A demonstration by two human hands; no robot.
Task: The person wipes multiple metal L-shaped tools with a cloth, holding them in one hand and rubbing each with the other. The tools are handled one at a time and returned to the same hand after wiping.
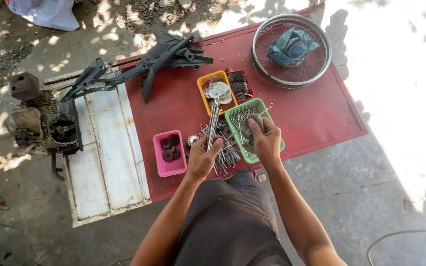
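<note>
1. Head view, left side: the left hand (202,160) is wrapped around the lower end of a long metal rod (212,125). Fingers closed tight on it, the rod standing up and away from the body over the red table (316,116), its far end up by the yellow basket (204,88).

2. Same view, right side: the right hand (266,140) sits over the green basket (237,111), fingers pinched shut on a grey rag (252,125) bunched up inside it. The basket looks full of thin metal spokes or bolts — too small to tell which.

3. Handling guess: the rod looks like solid steel, stiff and a bit heavy for its width, probably greasy, so a full fist near the end as shown beats a fingertip pinch. The rag is soft and light, grabs anywhere.

4. Around them: a pile of loose metal pins (225,155) lies between the hands, a pink basket (166,167) with dark gears just left of the left hand, a spoked wheel rim (260,59) at the far corner with a blue cloth (292,47) in it, and a black plastic frame (163,56) at the far left.
</note>
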